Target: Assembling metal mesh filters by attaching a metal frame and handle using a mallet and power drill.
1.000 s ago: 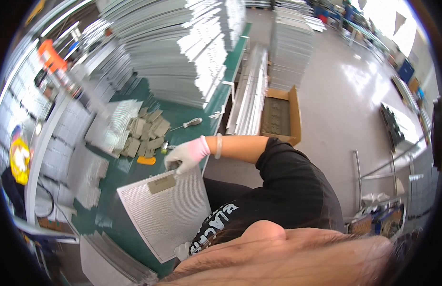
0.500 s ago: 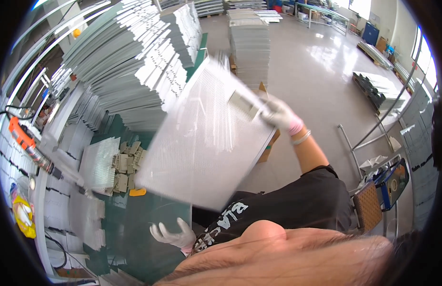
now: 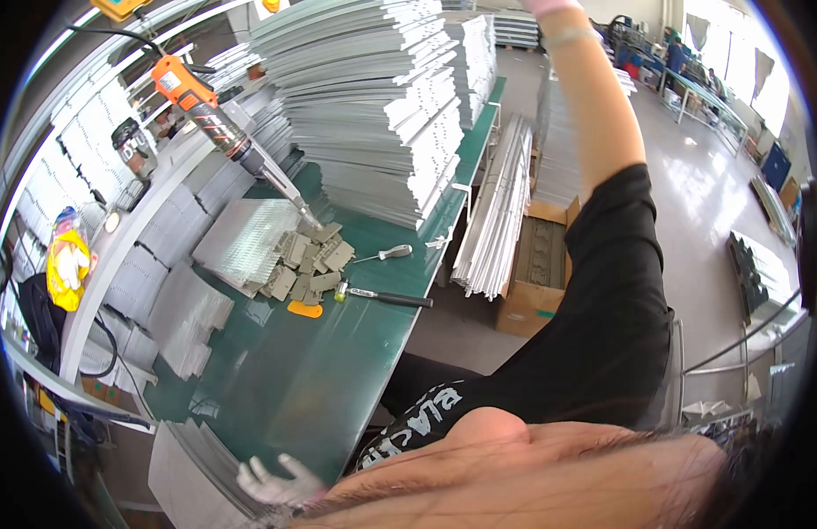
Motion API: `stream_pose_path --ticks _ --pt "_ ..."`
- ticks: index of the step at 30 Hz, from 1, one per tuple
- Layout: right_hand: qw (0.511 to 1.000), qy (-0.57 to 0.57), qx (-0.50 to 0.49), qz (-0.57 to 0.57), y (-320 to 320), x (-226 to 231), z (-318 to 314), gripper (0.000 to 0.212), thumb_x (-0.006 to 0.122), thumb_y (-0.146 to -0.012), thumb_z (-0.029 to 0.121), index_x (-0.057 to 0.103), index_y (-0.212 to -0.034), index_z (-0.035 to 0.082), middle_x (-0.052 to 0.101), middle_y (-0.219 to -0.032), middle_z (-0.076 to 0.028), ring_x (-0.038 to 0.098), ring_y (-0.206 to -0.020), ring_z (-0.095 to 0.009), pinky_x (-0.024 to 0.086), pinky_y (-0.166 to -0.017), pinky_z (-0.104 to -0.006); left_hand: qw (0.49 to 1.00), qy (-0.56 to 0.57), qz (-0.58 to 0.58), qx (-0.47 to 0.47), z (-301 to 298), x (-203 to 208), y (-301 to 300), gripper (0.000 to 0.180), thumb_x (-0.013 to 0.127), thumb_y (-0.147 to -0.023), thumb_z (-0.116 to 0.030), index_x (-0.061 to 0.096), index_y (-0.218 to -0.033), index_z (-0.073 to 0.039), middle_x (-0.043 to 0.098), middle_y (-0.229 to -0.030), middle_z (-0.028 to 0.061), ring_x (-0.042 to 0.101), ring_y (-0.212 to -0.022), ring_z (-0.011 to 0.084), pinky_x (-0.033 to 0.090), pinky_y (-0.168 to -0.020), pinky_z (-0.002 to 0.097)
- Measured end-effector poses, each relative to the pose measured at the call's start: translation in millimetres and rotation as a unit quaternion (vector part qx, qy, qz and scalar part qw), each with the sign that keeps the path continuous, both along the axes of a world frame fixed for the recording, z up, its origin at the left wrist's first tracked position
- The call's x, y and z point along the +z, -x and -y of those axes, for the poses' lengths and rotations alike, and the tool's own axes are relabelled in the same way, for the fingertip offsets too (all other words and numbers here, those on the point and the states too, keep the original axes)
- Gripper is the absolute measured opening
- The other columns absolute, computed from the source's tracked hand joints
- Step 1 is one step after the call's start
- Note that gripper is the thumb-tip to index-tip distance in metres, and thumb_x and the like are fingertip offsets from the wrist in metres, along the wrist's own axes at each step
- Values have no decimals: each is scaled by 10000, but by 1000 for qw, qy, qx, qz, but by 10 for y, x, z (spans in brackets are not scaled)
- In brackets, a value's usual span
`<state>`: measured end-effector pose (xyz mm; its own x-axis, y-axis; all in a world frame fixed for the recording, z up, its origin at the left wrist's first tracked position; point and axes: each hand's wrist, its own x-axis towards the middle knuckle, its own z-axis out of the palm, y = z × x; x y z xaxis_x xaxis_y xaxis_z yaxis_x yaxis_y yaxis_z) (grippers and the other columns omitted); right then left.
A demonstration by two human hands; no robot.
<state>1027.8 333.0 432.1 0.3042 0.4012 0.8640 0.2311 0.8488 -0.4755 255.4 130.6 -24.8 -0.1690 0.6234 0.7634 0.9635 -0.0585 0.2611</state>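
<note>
My left hand, in a white glove, is low in the view with its fingers spread and nothing in them. It hovers beside a stack of thin grey-white panels at the table's near left end; whether it touches them I cannot tell. My right arm stretches far forward, and only the pink cuff of my right hand shows at the top edge, so its fingers are hidden. On the green table lie a pile of beige plastic pieces, a screwdriver, a hammer and an orange-yellow piece.
An orange-and-black power screwdriver hangs above the table. Tall stacks of panels stand at the table's far end. Right of the table are long metal strips and an open cardboard box. Wrapped panels lie beside the beige pieces.
The perforated panel that my right hand held is out of sight. My right arm has reached far forward. My left hand has moved down and left toward the panel stack, and the view has turned left.
</note>
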Motion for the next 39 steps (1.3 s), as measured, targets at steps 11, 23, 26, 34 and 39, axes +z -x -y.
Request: stream_pose_path --ticks 11,23,26,34,39 --pt "768 194 -548 269 1086 42 -1088 298 546 -884 268 726 -996 58 677 -1000 -283 649 -982 -428 507 -877 -430 943 -29 -214 252 438 725 523 530 695 -860 -363 555 -1281 -74 554 -1303 236 532 -1167 442 437 -978 570" --pt "855 23 -446 264 2080 -386 -683 385 507 -966 403 703 -1125 112 677 -1101 -198 627 -1066 -383 483 -929 -468 973 52 -217 53 -468 735 -15 596 714 -829 -417 560 -1280 -59 585 -1221 214 566 -1099 410 467 -923 528" --pt "855 56 -426 291 2089 -344 -602 400 500 -965 414 686 -1165 121 667 -1126 -206 616 -1084 -392 475 -941 -479 972 82 -218 34 -528 746 -148 613 719 -821 -430 561 -1280 -55 593 -1201 209 575 -1082 402 474 -909 518" --pt "738 -93 -623 240 2455 -1153 -411 443 601 -935 279 578 -1293 19 607 -1249 -202 556 -1205 -337 406 -1045 -425 963 163 -211 24 -511 752 -431 659 732 -801 -466 564 -1279 -44 614 -1146 195 598 -1036 381 495 -872 490" --pt "934 -143 -269 184 3250 -2410 -93 411 662 -821 141 594 -1220 69 573 -1232 -177 448 -1271 -410 328 -1105 -546 957 215 -192 33 -428 743 -569 688 740 -788 -488 566 -1279 -38 627 -1112 186 612 -1008 368 507 -849 472"
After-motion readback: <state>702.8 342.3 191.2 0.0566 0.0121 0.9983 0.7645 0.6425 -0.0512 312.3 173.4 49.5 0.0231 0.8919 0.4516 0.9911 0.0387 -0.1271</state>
